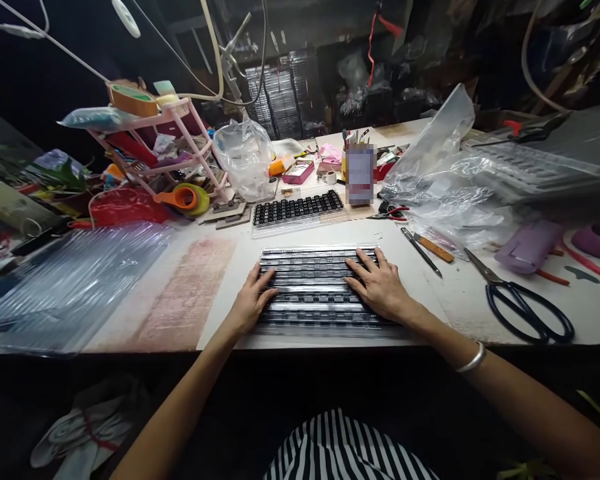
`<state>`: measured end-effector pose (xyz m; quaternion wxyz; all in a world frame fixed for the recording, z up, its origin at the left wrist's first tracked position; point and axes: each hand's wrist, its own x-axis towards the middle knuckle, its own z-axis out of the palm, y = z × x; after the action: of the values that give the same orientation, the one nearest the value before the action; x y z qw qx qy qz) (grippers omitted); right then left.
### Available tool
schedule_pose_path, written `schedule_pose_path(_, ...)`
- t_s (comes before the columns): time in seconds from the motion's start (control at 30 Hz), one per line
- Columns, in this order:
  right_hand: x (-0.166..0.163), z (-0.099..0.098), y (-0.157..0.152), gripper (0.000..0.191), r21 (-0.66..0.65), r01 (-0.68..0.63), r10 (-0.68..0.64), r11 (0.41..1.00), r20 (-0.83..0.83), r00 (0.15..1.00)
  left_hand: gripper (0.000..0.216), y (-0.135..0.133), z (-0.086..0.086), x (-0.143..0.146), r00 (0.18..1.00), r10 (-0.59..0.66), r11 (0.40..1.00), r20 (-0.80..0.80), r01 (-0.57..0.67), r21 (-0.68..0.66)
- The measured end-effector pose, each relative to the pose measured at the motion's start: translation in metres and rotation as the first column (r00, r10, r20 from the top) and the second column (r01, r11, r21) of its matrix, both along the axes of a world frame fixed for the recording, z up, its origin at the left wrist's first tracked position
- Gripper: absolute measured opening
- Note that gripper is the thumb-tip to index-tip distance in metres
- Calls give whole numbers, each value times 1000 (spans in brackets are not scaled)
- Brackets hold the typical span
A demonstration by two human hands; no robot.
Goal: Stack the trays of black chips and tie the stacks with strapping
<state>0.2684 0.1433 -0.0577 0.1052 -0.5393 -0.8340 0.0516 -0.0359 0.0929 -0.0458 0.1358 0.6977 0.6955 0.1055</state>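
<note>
A clear ridged plastic tray (315, 290) with rows of small black parts under its ridges lies flat at the table's front edge. My left hand (250, 300) rests along its left side, fingers spread over the rim. On the right part of the same tray lies my right hand (380, 283), its fingers apart and pressing flat on the top. Neither hand is closed round anything. Just behind, a second clear tray (300, 225) carries rows of small black pieces (300, 207), open to view.
Clear ridged sheets (75, 287) are stacked at the left. Large scissors (520, 307), a pen (423, 252) and an orange-handled cutter (434, 248) lie to the right. Farther back stand a pink rack (180, 133), plastic bags (245, 157) and a blurred-out phone-like screen (361, 175).
</note>
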Motion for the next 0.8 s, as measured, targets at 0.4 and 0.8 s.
schedule_pose_path(0.4, 30, -11, 0, 47, -141, -9, -29, 990, -270, 962, 66, 33, 15, 33, 966, -225, 958, -130, 195, -210)
schedule_pose_path(0.8, 30, -19, -2, 47, -71, -55, 29, 996, -317, 948, 60, 43, 13, 55, 987, -81, 969, -139, 45, -242)
